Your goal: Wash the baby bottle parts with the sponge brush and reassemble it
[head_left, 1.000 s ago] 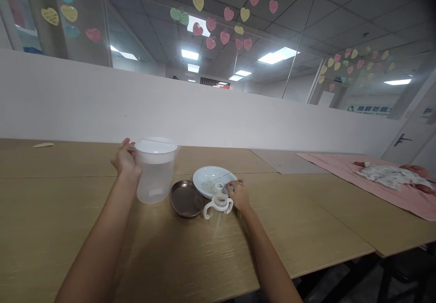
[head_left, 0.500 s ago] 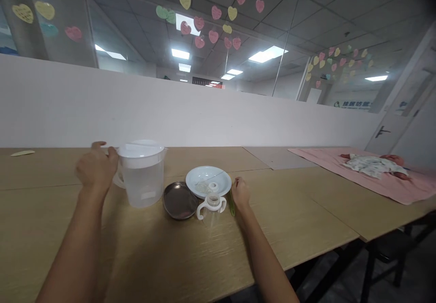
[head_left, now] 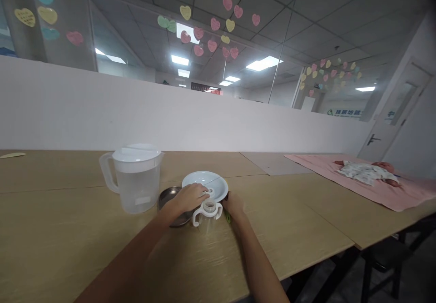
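Observation:
My left hand [head_left: 190, 197] reaches over the steel dish [head_left: 166, 197] with its fingers stretched out over the near side of the white plate [head_left: 204, 175]. At its fingertips lies a small white ring-shaped part [head_left: 210, 191], partly covered. Just in front of the plate stands a clear baby bottle [head_left: 208, 212], upright and uncapped, with a white two-handled holder round its neck. Right of the bottle, my right hand [head_left: 235, 204] is closed at the plate's edge around a thin green-handled tool [head_left: 228, 216], mostly hidden by the fingers.
A lidded translucent pitcher [head_left: 138, 180] holding clear liquid stands left of the dish. On the far right, a baby doll [head_left: 368, 172] in a patterned outfit lies on a pink cloth [head_left: 323, 176]. A low white wall [head_left: 218, 126] runs behind the wooden table [head_left: 289, 230].
My left hand has left the pitcher's handle side and come right, to the plate. My right hand has closed in on the green-handled tool. The view has shifted slightly.

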